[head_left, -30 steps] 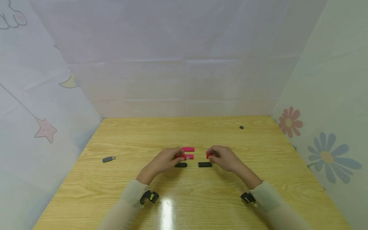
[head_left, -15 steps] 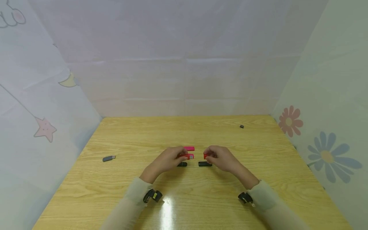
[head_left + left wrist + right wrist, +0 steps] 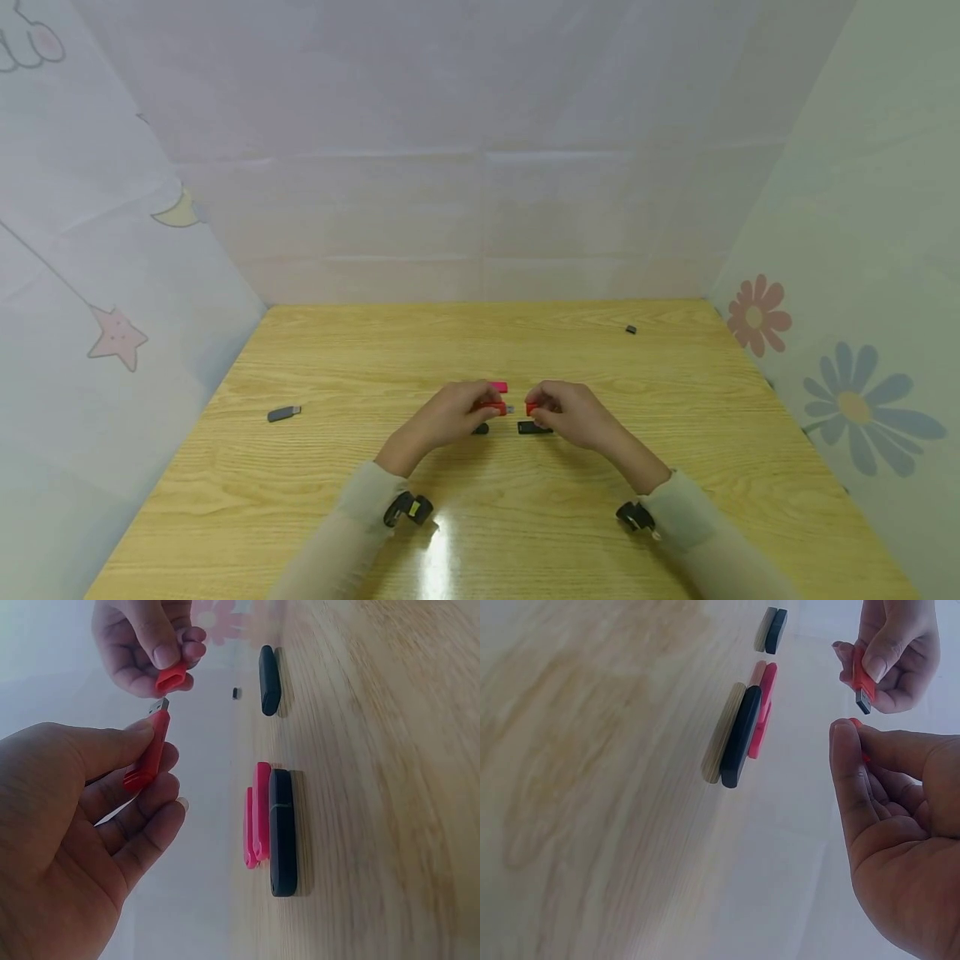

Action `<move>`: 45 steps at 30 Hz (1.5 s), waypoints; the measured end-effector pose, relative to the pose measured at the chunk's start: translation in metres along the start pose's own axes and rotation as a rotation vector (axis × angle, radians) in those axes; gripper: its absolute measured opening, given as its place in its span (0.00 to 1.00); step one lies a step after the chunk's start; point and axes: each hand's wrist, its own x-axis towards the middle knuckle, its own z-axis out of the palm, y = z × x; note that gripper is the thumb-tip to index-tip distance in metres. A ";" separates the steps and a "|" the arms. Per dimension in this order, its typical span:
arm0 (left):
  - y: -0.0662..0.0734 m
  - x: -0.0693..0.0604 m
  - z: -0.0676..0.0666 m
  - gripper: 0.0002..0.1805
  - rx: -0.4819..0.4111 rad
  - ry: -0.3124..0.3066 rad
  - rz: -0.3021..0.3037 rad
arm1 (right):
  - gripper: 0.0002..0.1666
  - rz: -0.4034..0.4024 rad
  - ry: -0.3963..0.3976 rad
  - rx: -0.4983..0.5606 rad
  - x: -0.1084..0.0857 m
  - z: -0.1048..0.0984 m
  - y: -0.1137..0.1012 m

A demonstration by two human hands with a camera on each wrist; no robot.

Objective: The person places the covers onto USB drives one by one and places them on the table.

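My left hand (image 3: pixel 453 414) pinches a red USB flash drive (image 3: pixel 152 750) between thumb and fingers, its bare metal plug pointing at the other hand. A red cap (image 3: pixel 171 677) is pinched in my right hand (image 3: pixel 572 414), its opening facing the plug. A small gap separates plug and cap. Both hands are raised over the table. In the right wrist view the cap (image 3: pixel 857 723) is mostly hidden by the fingertips. On the wood below lie a black flash drive (image 3: pixel 283 832) and a second black one (image 3: pixel 269 681), with pink pieces (image 3: pixel 261 810) beside the first.
A grey USB stick (image 3: pixel 283 413) with a bare plug lies on the left of the wooden table (image 3: pixel 337 358). A small dark piece (image 3: pixel 631 330) sits near the back right. Patterned cloth walls surround the table on three sides.
Both hands have drawn toward each other, the left hand moving right and the right hand slightly left. The gap between the red plug and its cap has narrowed.
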 end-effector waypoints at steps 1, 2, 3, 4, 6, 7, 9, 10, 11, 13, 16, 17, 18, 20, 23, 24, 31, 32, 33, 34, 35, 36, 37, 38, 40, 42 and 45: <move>0.000 0.001 0.001 0.06 -0.002 -0.002 0.001 | 0.09 -0.002 0.000 -0.001 0.000 0.000 0.000; 0.000 0.001 0.001 0.06 0.001 -0.003 0.002 | 0.09 -0.006 0.000 -0.002 0.000 0.000 0.000; 0.001 0.002 0.002 0.06 0.001 -0.004 0.003 | 0.09 -0.010 0.000 -0.002 0.000 0.000 0.000; 0.001 0.002 0.002 0.06 0.002 -0.005 0.003 | 0.09 -0.013 -0.001 -0.002 0.000 0.000 0.000; 0.002 0.003 0.003 0.06 0.005 -0.004 0.009 | 0.09 -0.015 -0.002 -0.004 0.000 0.001 -0.001; 0.003 0.003 0.003 0.06 0.003 -0.003 0.013 | 0.09 -0.015 -0.003 -0.004 0.000 0.001 -0.001; 0.003 0.003 0.004 0.06 0.001 -0.002 0.017 | 0.09 -0.013 -0.001 -0.005 -0.001 0.001 -0.001; 0.003 0.003 0.004 0.06 0.000 -0.002 0.019 | 0.09 -0.015 -0.001 -0.006 -0.001 0.001 -0.001; 0.004 0.003 0.004 0.06 -0.001 0.000 0.022 | 0.09 -0.012 -0.001 -0.006 -0.001 0.001 -0.001; 0.004 0.003 0.005 0.06 -0.005 0.002 0.027 | 0.08 -0.005 -0.001 -0.004 -0.001 0.002 -0.001; 0.003 0.004 0.005 0.06 -0.003 0.005 0.035 | 0.08 -0.006 -0.003 -0.005 -0.001 0.002 -0.001; 0.003 0.004 0.006 0.06 -0.002 0.006 0.037 | 0.08 -0.001 -0.003 -0.004 -0.001 0.003 -0.002; 0.004 0.004 0.006 0.06 -0.001 0.007 0.040 | 0.08 -0.001 -0.004 -0.004 -0.001 0.003 -0.002; 0.004 0.004 0.006 0.06 0.001 0.010 0.047 | 0.08 -0.004 -0.005 -0.004 0.000 0.003 -0.002; 0.005 0.005 0.006 0.06 0.005 0.015 0.052 | 0.08 0.003 -0.007 -0.001 0.000 0.003 -0.002; 0.006 0.005 0.006 0.06 0.003 0.018 0.055 | 0.08 0.003 -0.008 0.000 0.000 0.003 -0.002; 0.004 0.007 0.009 0.05 0.000 0.024 0.064 | 0.08 0.009 -0.009 -0.003 0.000 0.003 -0.004; 0.003 0.008 0.010 0.04 -0.001 0.024 0.063 | 0.08 0.008 -0.009 -0.004 0.000 0.003 -0.004; 0.003 0.008 0.010 0.04 -0.005 0.024 0.064 | 0.08 0.007 -0.010 -0.005 0.000 0.003 -0.005; 0.003 0.008 0.010 0.04 -0.005 0.023 0.065 | 0.08 0.007 -0.009 -0.004 0.000 0.003 -0.005; 0.003 0.008 0.011 0.04 -0.003 0.023 0.064 | 0.08 0.007 -0.009 -0.004 0.000 0.003 -0.005; 0.003 0.008 0.011 0.04 -0.003 0.023 0.064 | 0.08 0.007 -0.009 -0.004 0.000 0.003 -0.005; 0.004 0.008 0.011 0.04 -0.003 0.022 0.064 | 0.08 0.009 -0.009 -0.004 0.000 0.003 -0.005; 0.004 0.008 0.010 0.04 -0.002 0.021 0.064 | 0.08 0.010 -0.009 -0.006 -0.001 0.003 -0.005; 0.005 0.008 0.010 0.04 0.004 0.019 0.061 | 0.08 0.012 -0.007 -0.006 -0.001 0.003 -0.005; 0.006 0.008 0.010 0.05 0.008 0.017 0.058 | 0.08 0.009 -0.005 -0.008 0.000 0.003 -0.005; 0.007 0.008 0.009 0.05 0.012 0.016 0.051 | 0.08 0.006 -0.001 -0.007 0.000 0.003 -0.005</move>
